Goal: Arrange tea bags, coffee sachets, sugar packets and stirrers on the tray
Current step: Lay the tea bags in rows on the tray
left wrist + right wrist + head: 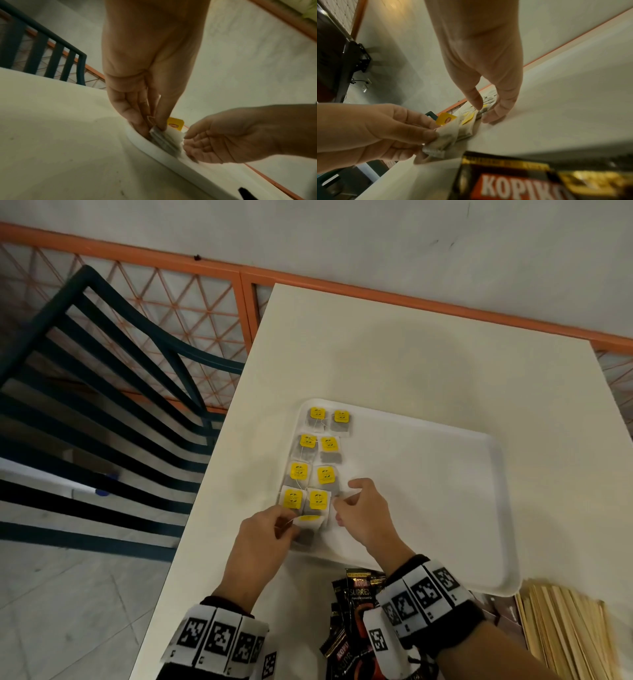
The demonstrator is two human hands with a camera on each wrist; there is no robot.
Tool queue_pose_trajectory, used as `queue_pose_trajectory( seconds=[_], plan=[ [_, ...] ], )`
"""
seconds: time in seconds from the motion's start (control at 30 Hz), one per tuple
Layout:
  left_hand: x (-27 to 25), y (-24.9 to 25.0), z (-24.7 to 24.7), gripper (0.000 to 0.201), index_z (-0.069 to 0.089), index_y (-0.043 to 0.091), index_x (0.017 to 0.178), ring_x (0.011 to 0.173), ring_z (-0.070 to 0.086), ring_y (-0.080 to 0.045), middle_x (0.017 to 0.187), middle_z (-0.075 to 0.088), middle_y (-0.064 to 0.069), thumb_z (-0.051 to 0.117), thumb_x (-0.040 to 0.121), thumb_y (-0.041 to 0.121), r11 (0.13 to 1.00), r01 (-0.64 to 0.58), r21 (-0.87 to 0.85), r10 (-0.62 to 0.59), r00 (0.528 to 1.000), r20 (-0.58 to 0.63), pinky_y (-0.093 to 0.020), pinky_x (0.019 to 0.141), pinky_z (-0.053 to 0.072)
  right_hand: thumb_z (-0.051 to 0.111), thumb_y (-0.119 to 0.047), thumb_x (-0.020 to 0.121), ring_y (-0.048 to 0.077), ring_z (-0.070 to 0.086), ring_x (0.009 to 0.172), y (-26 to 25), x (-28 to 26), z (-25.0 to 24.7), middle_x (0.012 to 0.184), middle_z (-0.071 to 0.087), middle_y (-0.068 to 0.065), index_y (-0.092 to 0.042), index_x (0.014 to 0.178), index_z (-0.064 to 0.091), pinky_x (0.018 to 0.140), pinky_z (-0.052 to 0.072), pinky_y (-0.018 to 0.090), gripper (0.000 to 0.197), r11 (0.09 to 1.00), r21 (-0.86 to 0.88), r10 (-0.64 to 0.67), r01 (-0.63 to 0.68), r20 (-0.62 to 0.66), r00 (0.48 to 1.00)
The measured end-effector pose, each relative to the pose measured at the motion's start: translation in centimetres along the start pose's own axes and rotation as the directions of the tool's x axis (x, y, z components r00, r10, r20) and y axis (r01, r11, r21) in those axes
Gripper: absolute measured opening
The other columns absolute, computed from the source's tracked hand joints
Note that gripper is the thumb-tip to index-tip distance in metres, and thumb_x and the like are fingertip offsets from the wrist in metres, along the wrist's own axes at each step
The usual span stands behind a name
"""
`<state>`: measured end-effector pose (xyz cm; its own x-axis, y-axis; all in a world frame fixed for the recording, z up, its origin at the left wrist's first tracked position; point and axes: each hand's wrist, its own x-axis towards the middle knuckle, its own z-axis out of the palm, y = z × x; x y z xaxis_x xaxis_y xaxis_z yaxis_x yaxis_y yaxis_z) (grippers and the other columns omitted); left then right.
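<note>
A white tray [428, 474] lies on the white table [411, 354]. Several tea bags [325, 446] with yellow tags lie in two columns along the tray's left side. At the near left corner of the tray my left hand [284, 525] pinches a tea bag [310, 522] between thumb and fingers; the pinch [157, 129] also shows in the left wrist view over the tray rim [171, 158]. My right hand [342, 508] is just right of it, fingers loosely bent, fingertips [494, 116] touching the tray beside the tea bag [447, 138]. It holds nothing.
Black coffee sachets [356, 587] lie in a heap on the table just below the tray, under my right wrist. Wooden stirrers [565, 631] and brown packets [503, 614] sit at the near right. A dark slatted chair [85, 405] stands left of the table.
</note>
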<state>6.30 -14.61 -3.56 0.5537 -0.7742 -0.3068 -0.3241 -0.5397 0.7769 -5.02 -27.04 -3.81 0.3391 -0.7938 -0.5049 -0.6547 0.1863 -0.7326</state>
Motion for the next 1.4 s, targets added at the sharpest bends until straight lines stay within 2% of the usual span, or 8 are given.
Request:
queue_pose_trajectory(
  seconds=[0.1, 0.3, 0.5, 0.7, 0.97, 1.13, 1.2, 1.4],
  plan=[
    [-0.1, 0.4, 0.3, 0.015, 0.064, 0.013, 0.098, 0.079, 0.06, -0.013, 0.082, 0.061, 0.006, 0.066, 0.083, 0.013, 0.999, -0.028, 0.025, 0.029, 0.999, -0.024, -0.016, 0.071, 0.048, 0.057, -0.016, 0.085, 0.029, 0.065, 0.092, -0.4, 0.5, 0.2, 0.101, 0.066, 0.014, -0.012, 0.118, 0.045, 0.085, 0.053, 0.037, 0.035, 0.998, 0.022, 0.053, -0.053, 0.007, 0.999],
    [-0.3, 0.6, 0.5, 0.02, 0.059, 0.013, 0.101, 0.081, 0.063, -0.022, 0.081, 0.061, 0.003, 0.065, 0.084, 0.021, 0.997, -0.06, 0.041, 0.06, 0.998, -0.007, -0.037, 0.077, 0.052, 0.056, -0.013, 0.081, 0.03, 0.065, 0.091, -0.7, 0.8, 1.0, 0.095, 0.067, 0.012, -0.027, 0.077, 0.048, 0.085, 0.054, 0.046, 0.016, 0.998, 0.048, 0.048, -0.049, 0.011, 0.999],
    [-0.3, 0.3, 0.3, 0.019, 0.057, 0.018, 0.1, 0.078, 0.062, -0.019, 0.074, 0.057, 0.011, 0.067, 0.083, 0.022, 0.997, -0.072, 0.03, 0.071, 0.997, 0.021, -0.036, 0.075, 0.052, 0.057, -0.014, 0.082, 0.029, 0.066, 0.087, -0.6, 0.8, 1.1, 0.096, 0.066, 0.013, -0.019, 0.088, 0.053, 0.083, 0.055, 0.045, 0.009, 0.997, 0.053, 0.046, -0.047, 0.024, 0.999],
    [-0.2, 0.5, 0.5, 0.013, 0.06, 0.02, 0.084, 0.073, 0.059, -0.006, 0.075, 0.062, 0.01, 0.063, 0.086, 0.032, 0.999, -0.036, -0.027, 0.037, 0.999, 0.016, -0.007, 0.06, 0.043, 0.057, -0.02, 0.086, 0.026, 0.063, 0.091, -0.8, 1.0, 0.5, 0.096, 0.063, 0.006, -0.017, 0.093, 0.053, 0.082, 0.053, 0.036, 0.009, 1.0, -0.013, 0.008, -0.009, -0.045, 0.999],
    [0.1, 0.4, 0.9, 0.015, 0.055, 0.02, 0.083, 0.075, 0.06, -0.016, 0.079, 0.063, 0.002, 0.069, 0.081, 0.023, 1.0, 0.015, -0.021, -0.014, 0.999, 0.033, -0.028, 0.069, 0.05, 0.057, -0.022, 0.088, 0.023, 0.062, 0.085, -2.4, 2.7, 0.7, 0.089, 0.069, 0.014, 0.001, 0.09, 0.063, 0.063, 0.034, 0.018, 0.024, 0.98, -0.187, -0.083, 0.068, -0.072, 0.994],
    [-0.2, 0.6, 0.8, 0.022, 0.049, 0.03, 0.075, 0.071, 0.059, -0.009, 0.073, 0.06, 0.007, 0.069, 0.079, 0.022, 1.0, -0.016, -0.022, 0.017, 1.0, 0.02, -0.029, 0.069, 0.049, 0.051, -0.005, 0.082, 0.027, 0.053, 0.063, -2.5, 3.0, 0.8, 0.075, 0.063, 0.029, 0.009, 0.069, 0.061, 0.06, 0.042, 0.029, 0.022, 0.958, -0.261, -0.129, 0.118, -0.028, 0.991],
    [-0.3, 0.5, 0.6, 0.024, 0.048, 0.031, 0.074, 0.073, 0.059, -0.014, 0.073, 0.06, 0.005, 0.069, 0.079, 0.021, 0.999, -0.039, -0.033, 0.04, 0.999, 0.018, -0.03, 0.069, 0.049, 0.052, -0.006, 0.084, 0.027, 0.053, 0.069, -2.1, 2.8, 0.5, 0.077, 0.063, 0.022, 0.005, 0.074, 0.061, 0.063, 0.042, 0.032, 0.018, 0.963, -0.242, -0.128, 0.117, -0.028, 0.991],
    [0.0, 0.1, 0.3, 0.018, 0.053, 0.026, 0.079, 0.076, 0.06, -0.018, 0.076, 0.061, 0.006, 0.069, 0.08, 0.019, 0.999, -0.037, 0.024, 0.037, 0.999, 0.001, -0.031, 0.073, 0.05, 0.055, -0.011, 0.088, 0.013, 0.051, 0.076, -1.0, 2.3, 0.5, 0.07, 0.051, -0.009, -0.012, 0.085, 0.055, 0.052, 0.037, 0.005, 0.004, 0.98, -0.141, -0.147, 0.137, -0.06, 0.987]
  ],
)
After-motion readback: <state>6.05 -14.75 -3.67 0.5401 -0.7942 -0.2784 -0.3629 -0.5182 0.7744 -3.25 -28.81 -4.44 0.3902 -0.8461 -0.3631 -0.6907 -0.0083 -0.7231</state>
